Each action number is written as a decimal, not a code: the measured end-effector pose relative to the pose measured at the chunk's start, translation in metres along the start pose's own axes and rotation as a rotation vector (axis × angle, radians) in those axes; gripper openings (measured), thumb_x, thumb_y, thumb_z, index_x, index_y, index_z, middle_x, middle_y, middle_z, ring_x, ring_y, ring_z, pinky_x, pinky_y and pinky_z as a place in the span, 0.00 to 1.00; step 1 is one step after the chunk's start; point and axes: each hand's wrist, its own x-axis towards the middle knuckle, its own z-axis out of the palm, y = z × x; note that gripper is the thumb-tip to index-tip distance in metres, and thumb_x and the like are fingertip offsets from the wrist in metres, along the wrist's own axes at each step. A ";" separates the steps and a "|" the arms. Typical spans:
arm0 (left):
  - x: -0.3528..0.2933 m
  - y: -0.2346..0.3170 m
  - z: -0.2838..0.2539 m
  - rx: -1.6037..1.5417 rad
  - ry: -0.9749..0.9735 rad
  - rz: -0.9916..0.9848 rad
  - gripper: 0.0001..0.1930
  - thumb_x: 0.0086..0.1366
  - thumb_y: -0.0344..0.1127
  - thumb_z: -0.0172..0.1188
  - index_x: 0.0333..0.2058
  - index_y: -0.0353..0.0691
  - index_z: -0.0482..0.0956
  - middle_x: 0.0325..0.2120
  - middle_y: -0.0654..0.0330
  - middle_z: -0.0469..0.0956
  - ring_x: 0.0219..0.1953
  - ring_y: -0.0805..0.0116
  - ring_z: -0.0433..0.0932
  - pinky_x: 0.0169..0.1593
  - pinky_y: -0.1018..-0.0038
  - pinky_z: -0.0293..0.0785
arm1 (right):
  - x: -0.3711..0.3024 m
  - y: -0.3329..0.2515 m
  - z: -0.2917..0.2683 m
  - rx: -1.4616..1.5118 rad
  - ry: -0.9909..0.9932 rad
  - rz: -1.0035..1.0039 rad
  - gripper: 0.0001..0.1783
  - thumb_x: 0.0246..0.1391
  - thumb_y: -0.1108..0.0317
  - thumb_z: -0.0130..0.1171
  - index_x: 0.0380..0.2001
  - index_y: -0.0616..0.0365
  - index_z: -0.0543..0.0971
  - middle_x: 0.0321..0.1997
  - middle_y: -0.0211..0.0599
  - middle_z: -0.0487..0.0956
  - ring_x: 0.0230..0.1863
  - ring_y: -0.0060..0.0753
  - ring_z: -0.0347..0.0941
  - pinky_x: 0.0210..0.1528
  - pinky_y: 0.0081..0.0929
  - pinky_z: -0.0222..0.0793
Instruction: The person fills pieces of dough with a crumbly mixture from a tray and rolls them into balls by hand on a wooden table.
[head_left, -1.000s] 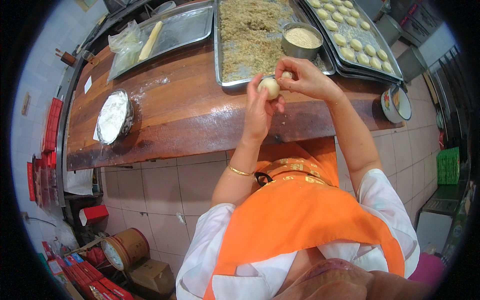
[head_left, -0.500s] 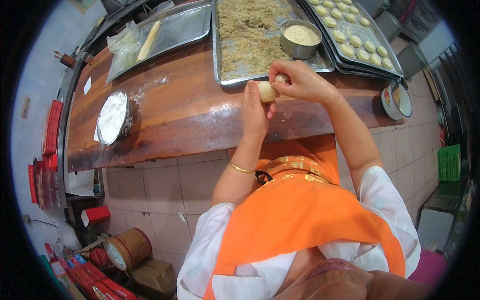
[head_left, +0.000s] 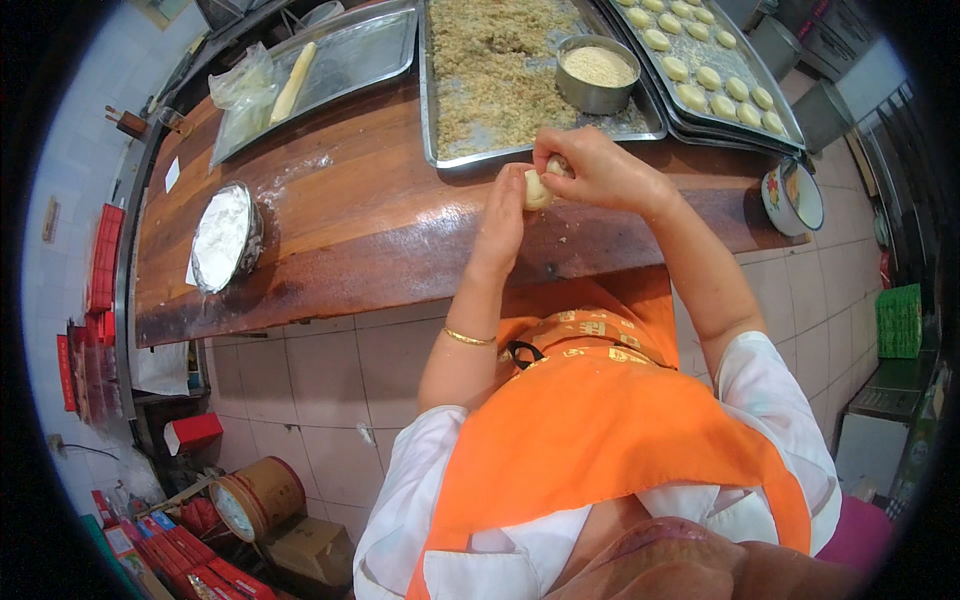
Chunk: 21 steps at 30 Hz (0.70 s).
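My left hand [head_left: 501, 218] is closed round a pale dough ball [head_left: 537, 191] above the table's front edge. Pinched in the fingers of my right hand [head_left: 602, 172] is a small pale piece of dough [head_left: 557, 165], right at the top of the ball. Whether the piece is still joined to the ball is hidden by the fingers. Just beyond both hands lies a metal tray [head_left: 428, 125] spread with crumbly, yellowish-brown filling [head_left: 490, 70]. A round steel bowl [head_left: 597, 99] of pale grains stands in that tray.
Rows of flattened dough rounds [head_left: 708, 78] lie on a tray [head_left: 790, 141] at the far right. An enamel bowl [head_left: 775, 205] stands near the right corner. To the left are a bowl of flour [head_left: 223, 238] and a tray [head_left: 385, 78] with a dough roll [head_left: 292, 85] and plastic bag [head_left: 243, 85].
My left hand has turned and closed further over the dough ball, hiding more of it. My right hand has shifted slightly left and down, still pinching.
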 end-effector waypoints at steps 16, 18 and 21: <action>-0.050 0.033 -0.076 0.809 0.076 0.237 0.18 0.57 0.30 0.70 0.46 0.35 0.78 0.40 0.58 0.78 0.44 0.68 0.76 0.49 0.70 0.74 | 0.035 -0.031 0.071 0.207 -0.001 -0.228 0.08 0.54 0.73 0.60 0.36 0.60 0.75 0.31 0.38 0.77 0.30 0.36 0.73 0.33 0.31 0.70; -0.057 0.024 -0.090 0.875 0.165 0.218 0.18 0.56 0.31 0.70 0.45 0.36 0.78 0.40 0.56 0.79 0.44 0.65 0.77 0.49 0.68 0.74 | 0.039 -0.035 0.075 0.265 0.140 -0.124 0.08 0.54 0.73 0.61 0.38 0.60 0.76 0.31 0.33 0.76 0.29 0.24 0.69 0.32 0.25 0.67; -0.062 0.011 -0.099 1.005 0.282 0.313 0.18 0.56 0.32 0.70 0.45 0.37 0.78 0.41 0.53 0.79 0.45 0.58 0.78 0.49 0.66 0.74 | 0.037 -0.027 0.083 0.287 0.078 0.097 0.08 0.53 0.75 0.60 0.37 0.60 0.76 0.32 0.37 0.76 0.31 0.30 0.71 0.35 0.29 0.69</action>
